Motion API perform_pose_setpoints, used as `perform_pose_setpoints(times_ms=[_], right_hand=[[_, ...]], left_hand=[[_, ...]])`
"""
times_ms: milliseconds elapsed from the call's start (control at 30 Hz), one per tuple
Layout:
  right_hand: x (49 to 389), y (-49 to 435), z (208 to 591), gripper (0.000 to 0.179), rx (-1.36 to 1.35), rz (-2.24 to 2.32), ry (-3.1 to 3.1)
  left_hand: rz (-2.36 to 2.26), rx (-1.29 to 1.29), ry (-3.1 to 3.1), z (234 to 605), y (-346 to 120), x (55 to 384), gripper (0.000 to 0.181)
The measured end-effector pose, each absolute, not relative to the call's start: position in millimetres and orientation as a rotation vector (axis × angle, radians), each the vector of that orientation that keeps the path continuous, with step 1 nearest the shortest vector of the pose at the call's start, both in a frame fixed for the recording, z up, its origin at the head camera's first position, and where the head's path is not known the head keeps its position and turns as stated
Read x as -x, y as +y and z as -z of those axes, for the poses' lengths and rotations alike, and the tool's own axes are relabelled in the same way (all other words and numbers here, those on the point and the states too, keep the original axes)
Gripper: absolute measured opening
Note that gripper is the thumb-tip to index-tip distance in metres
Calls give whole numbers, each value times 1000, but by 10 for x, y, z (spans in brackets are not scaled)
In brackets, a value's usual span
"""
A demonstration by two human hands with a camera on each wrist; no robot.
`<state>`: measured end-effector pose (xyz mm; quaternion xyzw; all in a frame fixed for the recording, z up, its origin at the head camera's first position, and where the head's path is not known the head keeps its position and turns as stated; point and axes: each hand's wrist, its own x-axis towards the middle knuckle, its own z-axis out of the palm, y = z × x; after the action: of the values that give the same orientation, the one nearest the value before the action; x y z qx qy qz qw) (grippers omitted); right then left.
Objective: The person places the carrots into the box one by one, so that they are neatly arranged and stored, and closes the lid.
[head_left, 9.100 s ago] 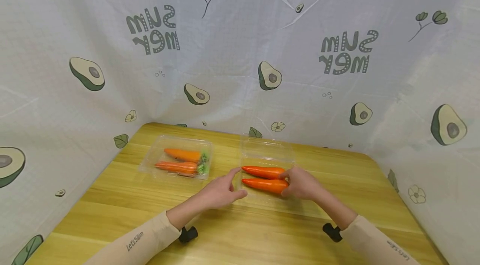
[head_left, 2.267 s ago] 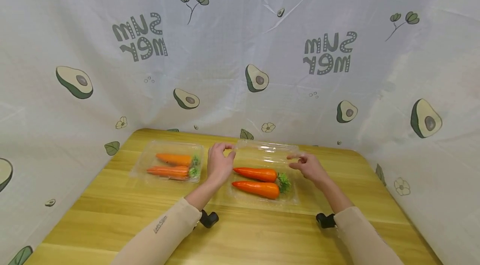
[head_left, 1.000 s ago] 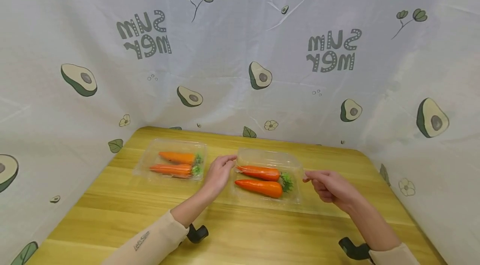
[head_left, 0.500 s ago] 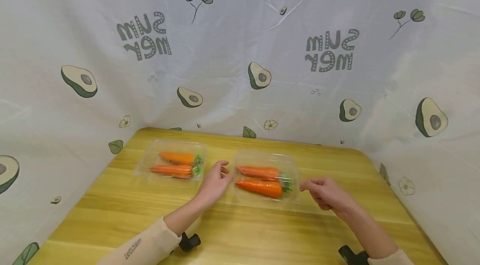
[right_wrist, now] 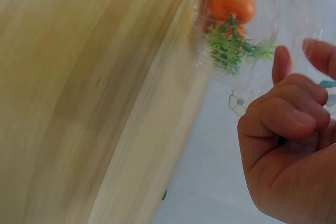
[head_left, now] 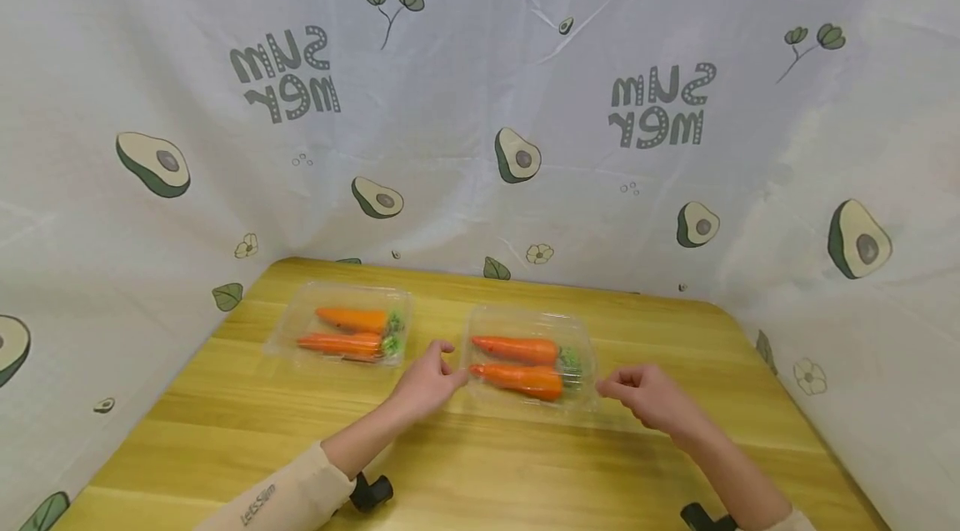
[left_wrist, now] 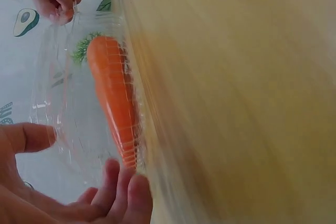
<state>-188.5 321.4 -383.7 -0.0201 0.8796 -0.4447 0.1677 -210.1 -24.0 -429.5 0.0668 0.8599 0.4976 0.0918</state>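
Observation:
A clear plastic clamshell box [head_left: 480, 323] holds two orange carrots with green tops, the nearer carrot [head_left: 521, 379] in front of the farther carrot [head_left: 517, 348]. Its lid [left_wrist: 44, 95] is tilted down over them, with its front edge raised above the base in the left wrist view. My left hand [head_left: 429, 385] is at the box's left end, thumb touching the lid's edge, other fingers loosely extended and apart from the thumb. At the right end, my right hand [head_left: 652, 402] pinches the lid's corner between thumb and index finger, its other fingers curled.
Left of my hand, a second clear clamshell box [head_left: 288, 331] lies closed over carrots [head_left: 348, 343]. Both boxes rest on a wooden table [head_left: 480, 464]. A white printed cloth [head_left: 450, 97] hangs close behind the table and along its sides.
Earlier, my right hand held the carrots in the box, then both hands reached its lid standing open behind. The lid has since swung forward and down over the carrots, both hands moving nearer with it.

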Motion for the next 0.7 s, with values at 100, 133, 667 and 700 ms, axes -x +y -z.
perform_pose_setpoints(times_ms=[100,133,667,700], right_hand=[[1852,3207,3858,35,73,1233,2541],[1844,3205,3863,35,71,1226,2550],[1880,3196,3933,39,5,1181,2518],[1887,3196,3939,41,16,1191,2497]], left_hand=[[-1432,-197,2512,4306,-267,2092,57],[-1423,-196,2498,4302,-274,2091,54],[-1576,-261,2153,4332,-316,2187,36],[-1591,-255,2130,4334,-318,2189,35]])
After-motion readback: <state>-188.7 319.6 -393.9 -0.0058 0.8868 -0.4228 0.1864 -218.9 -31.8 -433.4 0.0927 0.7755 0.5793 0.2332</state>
